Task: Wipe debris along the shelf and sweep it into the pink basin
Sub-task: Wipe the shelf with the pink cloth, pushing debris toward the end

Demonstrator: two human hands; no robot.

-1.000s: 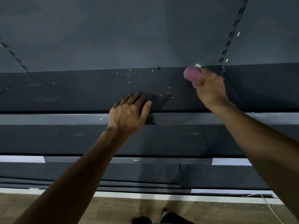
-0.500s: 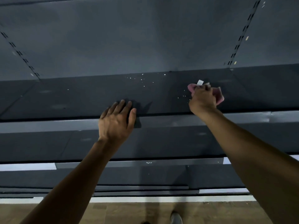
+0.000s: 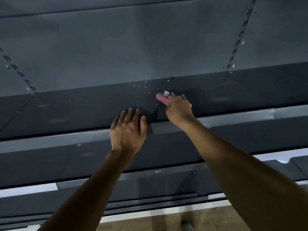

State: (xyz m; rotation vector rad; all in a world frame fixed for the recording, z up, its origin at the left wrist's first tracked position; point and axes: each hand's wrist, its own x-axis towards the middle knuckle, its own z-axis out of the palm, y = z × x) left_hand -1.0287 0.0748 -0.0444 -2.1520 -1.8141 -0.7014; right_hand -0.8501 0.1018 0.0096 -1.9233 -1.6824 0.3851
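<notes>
The right hand (image 3: 179, 106) has its fingers curled around a pink cloth (image 3: 162, 99), and this grip presses the cloth down on the dark shelf (image 3: 83, 110); a small white tag (image 3: 166, 93) stands up from the cloth just above the knuckles, and a little of the pink shows also at the right side of the hand. Compared with half a second ago, the right hand and the cloth have travelled to the left along the shelf, so they are now much nearer to the left hand (image 3: 128, 130) and sit just below the scattered white debris (image 3: 146, 85); one second ago the cloth was still further to the right, close to the back corner of the shelf. The left hand is spread, with straight fingers lying flat on the front part of the shelf and the palm over the grey front edge (image 3: 233, 116); it holds nothing, and its place on the shelf is nearly the same as before, a little to the left of the cloth. The debris lies as small white specks near the back of the shelf, next to the grey back panel (image 3: 133, 47), with a few specks just beside the cloth; the pattern of specks looks about the same as earlier. The pink basin is not visible in the head view. Below there are lower shelves (image 3: 166, 157), a wooden floor (image 3: 158, 222) and the tip of a shoe (image 3: 187, 226).
</notes>
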